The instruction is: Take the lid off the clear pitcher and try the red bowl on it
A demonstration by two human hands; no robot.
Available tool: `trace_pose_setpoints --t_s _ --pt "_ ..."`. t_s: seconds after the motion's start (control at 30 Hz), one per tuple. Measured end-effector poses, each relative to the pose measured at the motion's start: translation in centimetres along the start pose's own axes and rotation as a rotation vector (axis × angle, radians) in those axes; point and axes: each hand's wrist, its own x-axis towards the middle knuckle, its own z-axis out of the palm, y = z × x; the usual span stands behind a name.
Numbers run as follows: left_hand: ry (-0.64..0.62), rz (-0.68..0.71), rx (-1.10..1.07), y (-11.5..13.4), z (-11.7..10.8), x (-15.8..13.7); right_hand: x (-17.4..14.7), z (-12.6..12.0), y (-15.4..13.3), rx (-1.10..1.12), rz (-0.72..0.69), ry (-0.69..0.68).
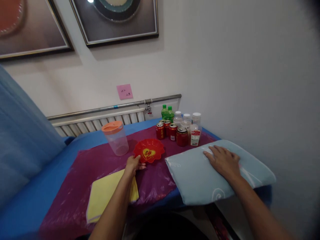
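We are gripping the near rim of the red plate [149, 150] with our left hand [133, 165], mid-table on the purple sheet [155, 181]. Our right hand [223, 160] is lying flat and open on the pale blue pillow [200, 178] at the table's right edge.

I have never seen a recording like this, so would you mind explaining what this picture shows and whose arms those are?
There is one picture, from a camera worn on a person's head, looking forward and down, so both bare arms are the wearer's own. The left hand grips the near rim of a red dish. The right hand lies flat and open on a pale blue pillow. Everything sits on a purple sheet over a blue table. A yellow cloth lies by the left forearm. Farther back stand a clear jug with an orange lid, red cans, green bottles and white-capped jars.
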Motion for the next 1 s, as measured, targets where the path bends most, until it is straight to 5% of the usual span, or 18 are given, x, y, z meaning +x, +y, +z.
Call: trace_pose_setpoints --t_s 0.23,0.4,0.5,0.6,0.67,1.0 --pt "0.233 0.216 0.586 0.8 -8.9 -1.6 0.1 -0.2 0.2 -0.004 -0.012 0.004" --pt "0.451 0.122 0.902 -2.0 -15.5 -1.7 -0.8 -0.4 -1.2 0.093 0.031 0.007" --pt "0.536 0.058 1.012 -4.0 -17.9 -1.4 -4.0 -0.5 -4.9 0.314 -0.212 0.040" --pt "0.577 0.018 1.079 -5.3 -19.0 -0.9 -8.3 -1.1 -9.6 0.533 -0.684 -0.073" --pt "0.591 0.000 1.103 -6.0 -19.0 -0.7 -10.4 -1.6 -12.1 0.580 -0.859 -0.162" --pt "0.657 0.037 1.120 -7.9 -18.8 -0.2 -11.5 -1.2 -13.5 0.398 -0.878 -0.360"
